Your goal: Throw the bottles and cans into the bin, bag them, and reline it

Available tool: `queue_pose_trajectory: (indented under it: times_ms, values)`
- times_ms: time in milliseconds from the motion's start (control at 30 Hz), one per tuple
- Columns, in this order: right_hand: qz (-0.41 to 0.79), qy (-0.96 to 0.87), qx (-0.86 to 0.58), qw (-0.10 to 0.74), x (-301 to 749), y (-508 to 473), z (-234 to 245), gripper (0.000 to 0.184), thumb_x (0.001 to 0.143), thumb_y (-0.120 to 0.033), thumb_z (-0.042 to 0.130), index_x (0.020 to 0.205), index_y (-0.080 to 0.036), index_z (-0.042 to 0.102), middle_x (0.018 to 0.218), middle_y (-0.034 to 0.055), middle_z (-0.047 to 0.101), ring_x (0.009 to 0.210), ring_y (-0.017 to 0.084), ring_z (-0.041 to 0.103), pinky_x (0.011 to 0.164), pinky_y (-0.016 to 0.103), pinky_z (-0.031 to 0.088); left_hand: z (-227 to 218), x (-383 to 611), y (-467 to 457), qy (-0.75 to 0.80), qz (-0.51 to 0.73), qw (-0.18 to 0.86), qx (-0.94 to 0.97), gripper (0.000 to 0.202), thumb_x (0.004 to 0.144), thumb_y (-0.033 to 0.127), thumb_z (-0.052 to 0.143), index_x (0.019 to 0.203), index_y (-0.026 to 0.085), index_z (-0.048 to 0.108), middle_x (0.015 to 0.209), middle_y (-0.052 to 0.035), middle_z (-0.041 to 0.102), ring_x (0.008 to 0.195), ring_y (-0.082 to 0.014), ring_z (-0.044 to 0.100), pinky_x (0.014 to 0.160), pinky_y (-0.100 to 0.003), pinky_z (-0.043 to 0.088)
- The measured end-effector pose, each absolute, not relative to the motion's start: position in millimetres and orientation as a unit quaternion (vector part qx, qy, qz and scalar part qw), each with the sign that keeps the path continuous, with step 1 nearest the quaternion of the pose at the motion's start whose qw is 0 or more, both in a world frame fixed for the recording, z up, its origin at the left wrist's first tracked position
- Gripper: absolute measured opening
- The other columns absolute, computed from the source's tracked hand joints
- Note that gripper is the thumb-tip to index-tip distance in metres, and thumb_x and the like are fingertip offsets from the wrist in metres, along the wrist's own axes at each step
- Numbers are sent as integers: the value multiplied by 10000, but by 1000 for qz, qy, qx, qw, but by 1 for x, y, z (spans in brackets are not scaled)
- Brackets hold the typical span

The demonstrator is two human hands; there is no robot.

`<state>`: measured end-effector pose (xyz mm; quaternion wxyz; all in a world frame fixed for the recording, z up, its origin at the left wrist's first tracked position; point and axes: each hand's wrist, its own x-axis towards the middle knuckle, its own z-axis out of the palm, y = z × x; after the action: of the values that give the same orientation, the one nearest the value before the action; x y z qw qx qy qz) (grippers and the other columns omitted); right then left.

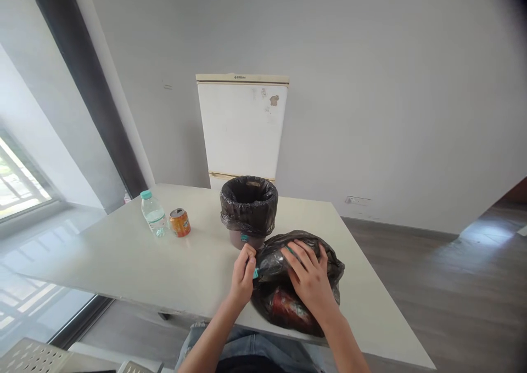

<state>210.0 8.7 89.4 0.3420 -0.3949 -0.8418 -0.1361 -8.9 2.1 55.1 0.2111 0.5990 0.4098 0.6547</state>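
A filled black garbage bag [329, 263] lies on the near right part of the table. At the left side of its opening, my left hand [244, 277] is closed, with its fingers gripping the bag's gathered edge. A clear, bottle-like shape [269, 263] shows at the bag's upper side, with a teal cap [256, 273] beside my left fingers. Across the top of the bag lies my right hand [310, 277], fingers spread over the plastic. Something red [288, 307] shows through the thin film below. Whether the bottle is fully inside the bag, I cannot tell.
A bin [249, 211] lined with a black bag stands just beyond my hands. Left on the white table [197, 274] are an orange can [180, 222] and a clear bottle [154, 215] with a teal cap. A white refrigerator [242, 129] stands behind the table.
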Motion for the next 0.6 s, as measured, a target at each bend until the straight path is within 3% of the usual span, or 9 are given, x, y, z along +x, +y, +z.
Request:
queue_pose_trajectory:
  times_ms: [167, 333, 467, 600]
  values:
    - [-50, -836, -378, 396, 222, 0, 86, 533, 991, -232, 618, 1509, -297, 514, 1458, 114, 646, 1407, 356, 567, 1253, 714, 255, 50, -13, 12, 511, 648, 182, 534, 275, 1084, 363, 444, 841, 235, 463, 789, 6, 463, 726, -172, 463, 692, -284, 434]
    - [14, -751, -393, 530, 213, -15, 80, 584, 903, -382, 754, 1430, -227, 554, 1282, 180, 658, 1237, 403, 596, 988, 613, 562, 50, -3, 8, 505, 561, 112, 646, 60, 949, 188, 580, 923, 228, 544, 964, -45, 582, 927, -217, 575, 841, -345, 502]
    - [18, -715, -425, 555, 205, -22, 83, 495, 914, -434, 742, 1339, -222, 603, 1168, 166, 663, 1126, 376, 610, 896, 548, 586, 58, -8, -5, 407, 552, 106, 720, 365, 899, 259, 688, 1244, 224, 574, 1221, -129, 622, 1178, -291, 606, 1033, -480, 524]
    - [91, -734, -417, 528, 201, -25, 96, 488, 916, -408, 756, 1352, -252, 603, 1178, 129, 689, 1067, 326, 670, 891, 477, 601, 57, -15, -10, 316, 486, 188, 793, 715, 848, 478, 821, 1461, 240, 538, 1409, -176, 614, 1324, -355, 595, 1128, -539, 503]
